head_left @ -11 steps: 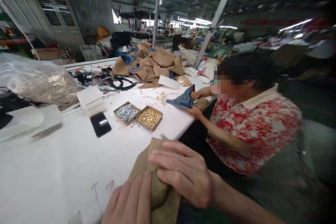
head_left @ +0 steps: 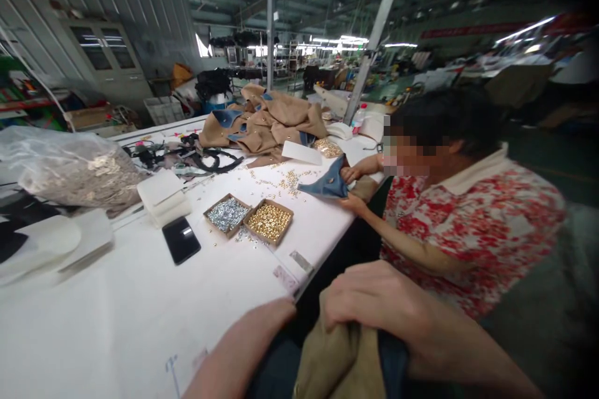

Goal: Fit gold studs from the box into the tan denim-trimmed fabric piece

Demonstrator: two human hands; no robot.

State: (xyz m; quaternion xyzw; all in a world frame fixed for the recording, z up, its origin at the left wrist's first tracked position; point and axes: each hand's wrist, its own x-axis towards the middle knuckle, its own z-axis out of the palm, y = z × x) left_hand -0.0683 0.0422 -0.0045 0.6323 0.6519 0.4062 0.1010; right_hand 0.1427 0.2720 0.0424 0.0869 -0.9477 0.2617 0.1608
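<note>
My right hand point(head_left: 379, 302) is closed on the upper part of a tan fabric piece point(head_left: 330, 355), just off the table's near right edge. The cloth hangs in folds, and a dark blue side shows beneath my right wrist. To the left of the fabric is my left hand point(head_left: 250, 340), low in the view and slightly smeared; its fingers are hidden, so whether it grips the cloth does not show. Farther up the table stand two small open boxes, one with silver metal fasteners point(head_left: 227, 214) and the other with gold ones point(head_left: 269, 221).
A black phone point(head_left: 181, 240) lies left of the boxes. Tan and blue fabric pieces point(head_left: 266, 118) are heaped at the back. At right, a co-worker point(head_left: 468, 218) handles a blue and tan piece point(head_left: 327, 181). A clear plastic bag point(head_left: 79, 168) sits at left.
The fabric has moved from the table's near edge to the right and off it, gathered in my right hand. My left hand's flat fingers have come off the cloth's top.
</note>
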